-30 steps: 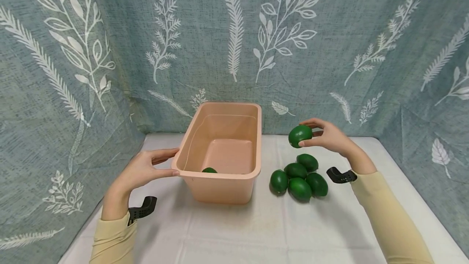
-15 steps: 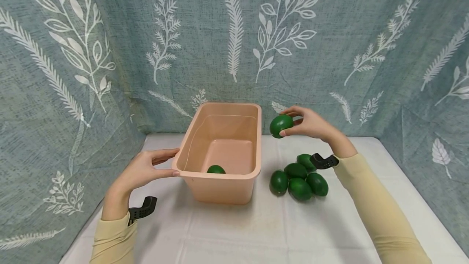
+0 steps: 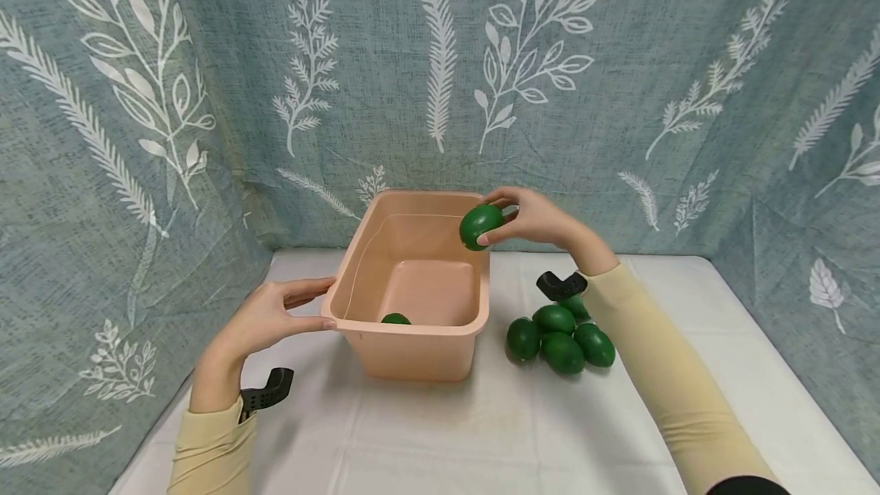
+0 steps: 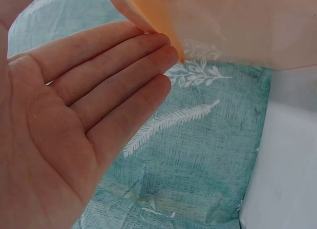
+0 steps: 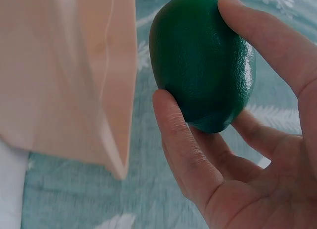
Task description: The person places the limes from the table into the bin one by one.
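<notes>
A pink plastic bin (image 3: 421, 348) stands on the white table. One green lime-like fruit (image 3: 395, 318) lies inside it by the front wall. My right hand (image 3: 538, 220) pinches another green fruit (image 3: 480, 225) in the air over the bin's far right rim; the right wrist view shows the fruit (image 5: 203, 60) between thumb and fingers beside the bin wall (image 5: 64, 75). My left hand (image 3: 270, 319) rests on the bin's near left corner, its fingers (image 4: 114, 65) straight against the rim (image 4: 153, 16).
Several more green fruits (image 3: 560, 338) lie in a pile on the table (image 3: 522, 426) to the right of the bin. A blue-green leaf-print curtain (image 3: 619, 82) closes the back and both sides.
My right hand has carried the green fruit left and slightly up, from above the pile to over the bin's right rim. The left hand has stayed on the bin.
</notes>
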Motion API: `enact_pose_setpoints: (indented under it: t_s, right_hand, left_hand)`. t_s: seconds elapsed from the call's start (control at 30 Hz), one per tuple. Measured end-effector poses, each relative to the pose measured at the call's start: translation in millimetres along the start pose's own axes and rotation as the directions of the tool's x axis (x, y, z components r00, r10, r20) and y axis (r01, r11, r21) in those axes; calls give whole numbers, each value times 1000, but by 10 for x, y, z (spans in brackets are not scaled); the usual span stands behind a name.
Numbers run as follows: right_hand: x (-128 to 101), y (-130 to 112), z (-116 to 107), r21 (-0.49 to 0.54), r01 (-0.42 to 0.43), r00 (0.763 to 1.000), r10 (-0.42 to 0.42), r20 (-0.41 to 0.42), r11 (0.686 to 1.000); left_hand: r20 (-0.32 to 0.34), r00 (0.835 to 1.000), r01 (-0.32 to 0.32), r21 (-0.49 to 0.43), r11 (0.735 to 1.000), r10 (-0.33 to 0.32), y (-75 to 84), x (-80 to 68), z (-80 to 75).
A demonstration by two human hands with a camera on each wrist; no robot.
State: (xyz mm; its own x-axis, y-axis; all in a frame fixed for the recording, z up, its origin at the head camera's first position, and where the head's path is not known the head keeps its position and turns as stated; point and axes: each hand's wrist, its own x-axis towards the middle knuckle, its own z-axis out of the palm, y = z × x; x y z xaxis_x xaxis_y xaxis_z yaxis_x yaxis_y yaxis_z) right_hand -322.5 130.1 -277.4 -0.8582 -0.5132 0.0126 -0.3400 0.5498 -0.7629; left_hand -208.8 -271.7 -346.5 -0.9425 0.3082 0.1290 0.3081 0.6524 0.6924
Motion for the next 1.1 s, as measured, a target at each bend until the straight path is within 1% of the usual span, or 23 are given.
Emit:
enact_pose_setpoints:
  t_s: [0.2,0.33,0.43,0.57,0.67,0.8,0.97,1.1]
  right_hand:
    - [149,-153,157,-3,49,998,-49,42,999]
    - [249,-201,272,27,55,997,-56,57,998]
    - [307,-221,348,41,49,998,-51,43,998]
    - [345,-229,394,68,39,999,-39,-6,997]
    - [335,-217,375,73,32,999,-30,-34,997]
    - [268,-180,312,32,22,999,-20,-39,999]
    - [112,-46,201,-10,-2,998,2,-62,1000]
    - [-39,79,137,17,-39,995,40,-88,999]
  left_hand:
    - [6,1000,15,-16,1000,-15,12,-22,-11]
    - [1,1000,16,-15,1000,-16,15,-25,-15]
    - [4,1000,16,-17,1000,-16,7,-20,-10]
    - [12,1000,15,-22,1000,-15,-5,-8,2]
    - [13,1000,12,-19,1000,-12,-8,-2,4]
    - [12,1000,7,-13,1000,-7,-7,-2,-3]
    - [17,1000,-2,-15,1000,2,-2,17,6]
    - [16,1000,-11,-12,1000,11,-4,22,6]
